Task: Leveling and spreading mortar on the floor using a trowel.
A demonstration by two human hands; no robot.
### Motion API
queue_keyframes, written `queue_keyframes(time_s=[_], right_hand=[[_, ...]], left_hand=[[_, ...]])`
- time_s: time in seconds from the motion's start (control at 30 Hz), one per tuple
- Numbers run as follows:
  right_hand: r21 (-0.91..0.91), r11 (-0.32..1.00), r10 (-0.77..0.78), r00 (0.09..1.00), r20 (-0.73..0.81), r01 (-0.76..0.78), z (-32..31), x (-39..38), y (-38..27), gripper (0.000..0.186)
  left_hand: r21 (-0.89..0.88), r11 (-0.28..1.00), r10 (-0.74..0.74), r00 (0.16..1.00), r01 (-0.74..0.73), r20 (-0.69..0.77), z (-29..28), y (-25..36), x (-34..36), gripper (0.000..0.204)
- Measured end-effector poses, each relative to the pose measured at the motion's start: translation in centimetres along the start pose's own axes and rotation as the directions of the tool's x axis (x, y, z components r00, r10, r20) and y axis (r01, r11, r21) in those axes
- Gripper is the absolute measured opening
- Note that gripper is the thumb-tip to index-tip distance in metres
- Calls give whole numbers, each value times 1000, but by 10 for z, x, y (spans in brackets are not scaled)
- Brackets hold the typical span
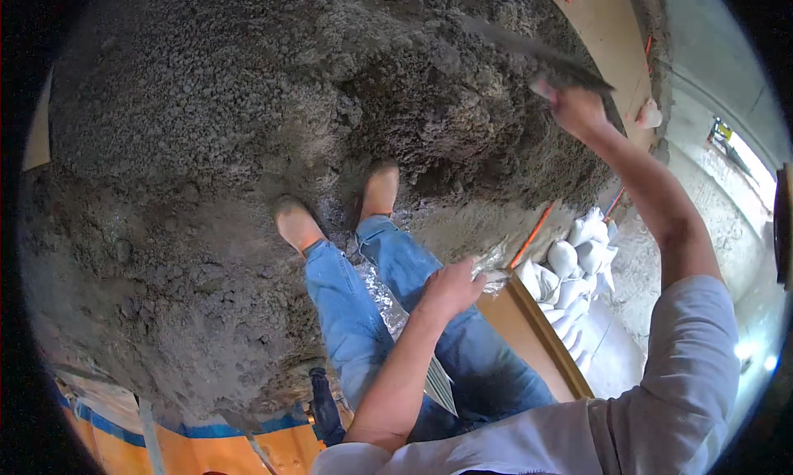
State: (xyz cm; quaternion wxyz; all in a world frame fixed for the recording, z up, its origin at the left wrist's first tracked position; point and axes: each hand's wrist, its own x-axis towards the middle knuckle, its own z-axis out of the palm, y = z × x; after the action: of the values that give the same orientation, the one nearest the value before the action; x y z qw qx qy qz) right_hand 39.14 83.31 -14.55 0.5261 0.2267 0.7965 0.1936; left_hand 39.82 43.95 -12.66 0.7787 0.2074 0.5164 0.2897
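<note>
My right hand (578,111) is closed around the pinkish handle of a trowel (570,68). Its long, flat, dark blade is smeared by motion and reaches over the far right part of a grey wet mortar heap (462,111). In front of my thighs, my left hand (453,289) is closed, with a clear, shiny piece (496,282) sticking out past the fingers. What it grips is mostly hidden. Below that forearm shows a striped, shiny flat sheet (440,386); whether it joins the held piece I cannot tell. My feet (380,192) stand in the mortar.
White filled bags (578,260) are piled on the right beside an orange rod (533,234). A brown board (529,334) with a raised edge lies near my right leg. Orange and blue sheeting (206,442) lines the lower left. Rough grey mortar (190,252) spreads across the left.
</note>
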Motion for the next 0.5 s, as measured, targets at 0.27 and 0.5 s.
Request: queue_keyframes(time_s=[0.27, 0.5], right_hand=[[427, 822, -292, 923, -251, 376, -98, 41, -196, 27], [63, 983, -174, 985, 7, 173, 86, -11, -27, 22]], left_hand=[[19, 999, -33, 999, 33, 2, 7, -16, 4, 49], [-79, 996, 32, 999, -36, -44, 3, -14, -3, 51]])
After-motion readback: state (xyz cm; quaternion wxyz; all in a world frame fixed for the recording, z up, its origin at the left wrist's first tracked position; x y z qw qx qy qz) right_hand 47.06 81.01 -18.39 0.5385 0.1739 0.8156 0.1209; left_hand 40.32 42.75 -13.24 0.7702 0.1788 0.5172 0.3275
